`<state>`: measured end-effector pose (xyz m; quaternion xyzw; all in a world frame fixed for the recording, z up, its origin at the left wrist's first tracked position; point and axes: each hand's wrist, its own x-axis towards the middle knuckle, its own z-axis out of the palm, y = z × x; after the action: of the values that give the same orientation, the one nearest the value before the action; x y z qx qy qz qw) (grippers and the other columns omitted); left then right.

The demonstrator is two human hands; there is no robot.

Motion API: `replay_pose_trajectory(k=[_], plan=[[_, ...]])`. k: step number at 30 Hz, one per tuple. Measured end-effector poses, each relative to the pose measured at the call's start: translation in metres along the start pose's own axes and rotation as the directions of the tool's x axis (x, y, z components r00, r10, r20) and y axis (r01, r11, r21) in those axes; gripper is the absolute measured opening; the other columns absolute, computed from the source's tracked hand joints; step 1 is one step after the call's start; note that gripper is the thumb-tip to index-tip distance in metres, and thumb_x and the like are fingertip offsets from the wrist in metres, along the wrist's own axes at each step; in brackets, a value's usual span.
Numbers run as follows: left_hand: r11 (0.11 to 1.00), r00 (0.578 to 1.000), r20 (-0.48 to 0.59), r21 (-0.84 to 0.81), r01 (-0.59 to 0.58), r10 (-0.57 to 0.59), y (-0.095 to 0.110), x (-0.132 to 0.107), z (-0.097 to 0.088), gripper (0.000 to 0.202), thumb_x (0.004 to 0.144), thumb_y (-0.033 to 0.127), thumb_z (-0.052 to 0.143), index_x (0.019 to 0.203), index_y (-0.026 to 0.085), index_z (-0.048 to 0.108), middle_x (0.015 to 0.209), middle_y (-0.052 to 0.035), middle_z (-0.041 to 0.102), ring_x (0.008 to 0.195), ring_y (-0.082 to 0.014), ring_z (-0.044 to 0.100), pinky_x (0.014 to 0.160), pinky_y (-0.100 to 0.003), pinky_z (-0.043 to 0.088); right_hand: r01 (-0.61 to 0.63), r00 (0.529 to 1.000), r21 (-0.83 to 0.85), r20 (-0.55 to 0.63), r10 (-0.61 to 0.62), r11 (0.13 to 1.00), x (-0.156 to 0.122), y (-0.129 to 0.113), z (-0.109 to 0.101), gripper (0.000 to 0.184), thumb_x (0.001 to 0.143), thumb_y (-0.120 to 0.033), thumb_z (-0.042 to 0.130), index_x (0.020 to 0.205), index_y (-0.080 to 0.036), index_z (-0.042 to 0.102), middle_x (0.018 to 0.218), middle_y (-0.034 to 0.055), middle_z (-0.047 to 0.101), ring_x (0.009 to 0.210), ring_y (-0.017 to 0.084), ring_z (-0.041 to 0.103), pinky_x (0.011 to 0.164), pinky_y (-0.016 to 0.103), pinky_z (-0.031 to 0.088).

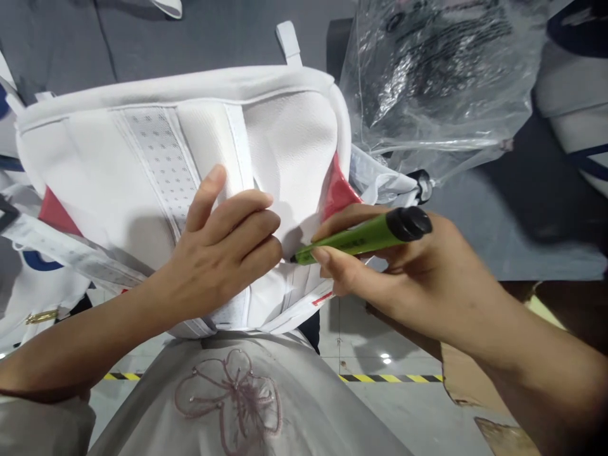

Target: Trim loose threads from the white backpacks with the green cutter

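Observation:
A white padded garment piece [142, 139] with red lining at its corners lies on a grey table [475, 221], its near edge hanging over my lap. My left hand [228, 247] rests on its middle with fingers curled, pressing the fabric down. My right hand [399, 259] is closed round a green marker [361, 237] with a black cap end. The marker's tip touches the white fabric right beside my left fingertips.
A crumpled clear plastic bag [427, 76] lies on the table at the back right. White straps and buckles [61, 253] trail off to the left. A cardboard box [479, 380] stands on the floor at lower right, beside a yellow-black floor stripe [389, 378].

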<state>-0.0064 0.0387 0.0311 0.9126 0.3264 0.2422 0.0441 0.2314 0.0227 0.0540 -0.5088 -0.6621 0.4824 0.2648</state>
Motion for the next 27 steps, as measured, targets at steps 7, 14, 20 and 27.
replay_pose_trajectory(k=[7,14,20,27], plan=[[0.923,0.974,0.031,0.316,-0.221,0.223,0.003,0.005,-0.004,0.013,0.091,0.017,0.057,0.081,0.025,0.056,0.098,0.0029,0.063,0.120,-0.0189,0.059,0.130,-0.047,0.017,-0.031,0.993,0.080,-0.110,0.040,0.996,-0.020,0.010,0.009,0.014,0.087,-0.038,0.069,0.084,-0.024,0.071,0.078,0.0009,0.073,0.059,0.016,0.066,0.049,0.027,0.052],[0.916,0.974,0.026,0.335,-0.222,0.227,0.005,0.007,-0.005,0.013,0.088,0.017,0.060,0.080,0.026,0.054,0.098,0.0022,0.063,0.118,-0.0191,0.061,0.130,-0.045,0.017,-0.062,0.971,0.203,-0.213,0.105,0.977,-0.037,0.020,0.019,0.015,0.087,-0.038,0.072,0.089,-0.023,0.071,0.078,0.0021,0.074,0.057,0.017,0.069,0.048,0.026,0.056],[0.944,0.981,0.055,0.266,-0.196,0.188,0.004,0.007,-0.005,0.013,0.090,0.022,0.064,0.083,0.027,0.054,0.099,0.0024,0.063,0.121,-0.0192,0.059,0.130,-0.047,0.015,-0.084,0.972,0.227,-0.195,0.130,0.970,-0.038,0.024,0.021,0.013,0.086,-0.036,0.071,0.090,-0.023,0.070,0.069,0.0010,0.072,0.053,0.019,0.069,0.043,0.026,0.053],[0.889,0.944,0.159,0.323,-0.325,0.288,0.002,0.014,-0.020,0.012,0.088,0.014,0.063,0.084,0.021,0.056,0.092,0.0005,0.059,0.112,-0.0194,0.060,0.129,-0.050,0.016,-0.051,0.984,0.200,-0.159,0.083,0.979,-0.048,0.034,0.024,0.010,0.088,-0.033,0.069,0.089,-0.023,0.070,0.069,0.0008,0.072,0.052,0.017,0.068,0.042,0.025,0.052]])
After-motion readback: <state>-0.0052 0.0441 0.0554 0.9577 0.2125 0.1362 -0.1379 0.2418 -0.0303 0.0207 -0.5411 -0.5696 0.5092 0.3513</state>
